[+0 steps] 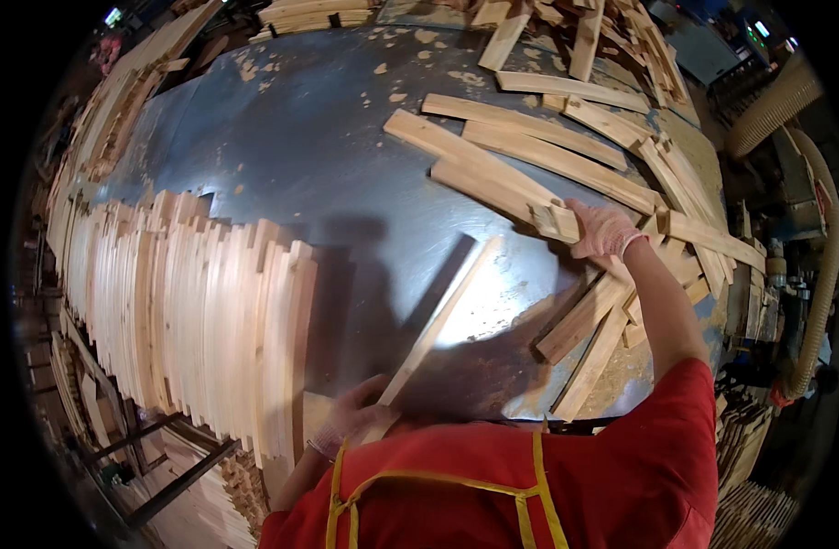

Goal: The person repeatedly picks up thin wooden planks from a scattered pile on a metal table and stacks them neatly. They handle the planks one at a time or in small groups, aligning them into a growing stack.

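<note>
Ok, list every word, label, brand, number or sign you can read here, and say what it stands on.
No readable text anywhere.
Small green-lit panel, upper right: too small and blurred to read.
Bright light, upper left: too small to tell whether it bears text.
Board in the left hand, wooden piece in the right hand, dark tabletop: no lettering visible.
</note>
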